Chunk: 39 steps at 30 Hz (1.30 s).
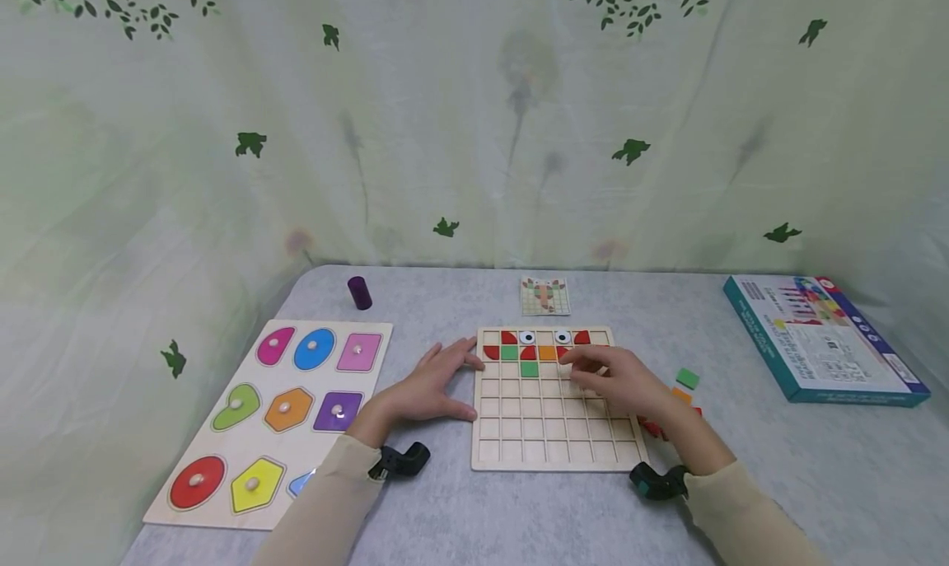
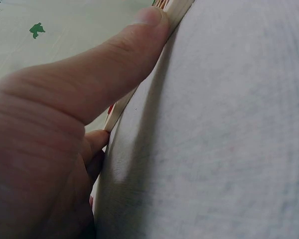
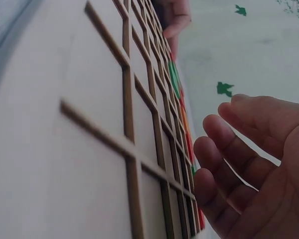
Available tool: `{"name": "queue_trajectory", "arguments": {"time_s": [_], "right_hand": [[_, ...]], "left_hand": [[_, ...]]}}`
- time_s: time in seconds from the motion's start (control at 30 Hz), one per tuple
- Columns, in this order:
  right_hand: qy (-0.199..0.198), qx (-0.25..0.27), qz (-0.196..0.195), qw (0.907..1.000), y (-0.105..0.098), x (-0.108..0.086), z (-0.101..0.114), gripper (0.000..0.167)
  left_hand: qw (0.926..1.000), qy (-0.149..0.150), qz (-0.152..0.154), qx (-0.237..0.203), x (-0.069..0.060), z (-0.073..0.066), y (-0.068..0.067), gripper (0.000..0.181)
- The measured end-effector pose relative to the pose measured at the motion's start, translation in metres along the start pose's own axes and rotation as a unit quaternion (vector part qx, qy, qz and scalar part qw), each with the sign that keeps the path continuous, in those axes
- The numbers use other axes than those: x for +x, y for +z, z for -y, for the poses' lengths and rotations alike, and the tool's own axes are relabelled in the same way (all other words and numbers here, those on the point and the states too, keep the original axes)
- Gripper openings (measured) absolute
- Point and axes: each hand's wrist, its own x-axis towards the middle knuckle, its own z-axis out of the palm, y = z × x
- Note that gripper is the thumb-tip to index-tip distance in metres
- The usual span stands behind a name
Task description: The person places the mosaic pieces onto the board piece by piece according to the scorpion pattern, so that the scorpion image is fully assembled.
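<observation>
A wooden grid board [image 1: 549, 428] lies flat, with red, green and orange tiles and two eye tiles [image 1: 526, 337] in its far rows. My left hand [image 1: 430, 389] rests at the board's left side, its thumb [image 2: 124, 59] and a finger touching the edge. Over the right part of the board is my right hand [image 1: 619, 376], fingers loosely bent, fingertips close to the tiles in the second row. The right wrist view shows no tile between the fingers [image 3: 214, 154]; some tiles under this hand are hidden. Behind the board lies a small pattern card [image 1: 544, 297].
Loose green [image 1: 687, 378], orange and red tiles lie right of the board, partly behind my right forearm. A knobbed shape puzzle [image 1: 296, 360] is at left, partly covered by my left sleeve. A dark purple cylinder [image 1: 359, 293] stands behind it. A flat box [image 1: 830, 339] lies at right.
</observation>
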Motion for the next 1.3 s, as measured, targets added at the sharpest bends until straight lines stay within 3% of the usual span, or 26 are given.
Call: {"name": "queue_trajectory", "arguments": {"time_s": [0.6, 0.83, 1.3], "right_hand": [[0.072, 0.012, -0.027, 0.9970, -0.033, -0.019, -0.028, 0.035], [0.070, -0.017, -0.014, 0.9973, -0.045, -0.023, -0.037, 0.037], [0.112, -0.023, 0.026, 0.9931, -0.067, -0.037, -0.053, 0.037]], "left_hand": [[0.9999, -0.008, 0.007, -0.009, -0.001, 0.000, 0.000, 0.068], [0.9999, -0.005, 0.006, -0.010, 0.000, -0.002, -0.001, 0.068], [0.9999, -0.007, 0.007, -0.009, -0.001, -0.003, -0.001, 0.068]]}}
